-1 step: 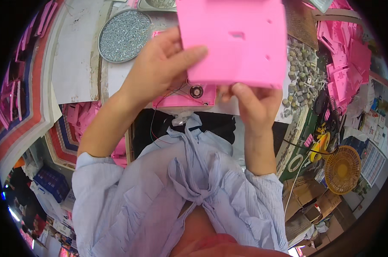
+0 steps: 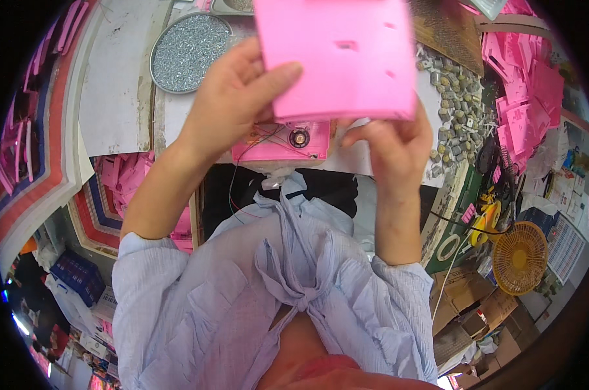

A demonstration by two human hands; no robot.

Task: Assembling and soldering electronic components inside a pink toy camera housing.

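Note:
A flat pink plastic panel (image 2: 336, 65) with a small slot and a few holes is held up over the bench, slightly blurred. My left hand (image 2: 245, 88) grips its left edge, thumb on the face and fingers behind. By the lower right corner is my right hand (image 2: 398, 143), its thumb spread below the panel's edge; its other fingers are partly hidden behind the panel. Beneath, a pink plastic housing (image 2: 281, 148) lies on the bench with a small round speaker (image 2: 299, 138) and thin wires, partly covered by the panel.
A round metal tray (image 2: 189, 55) of small screws stands at the back left. Several small grey cylindrical parts (image 2: 453, 107) lie on the right. Pink parts are piled at far right (image 2: 522, 97) and lower left (image 2: 122, 172). A yellow basket (image 2: 520, 258) sits at the right.
The panel has moved left and slightly up with my left hand. My right hand has shifted a little right, and its thumb has come away from the panel's lower edge.

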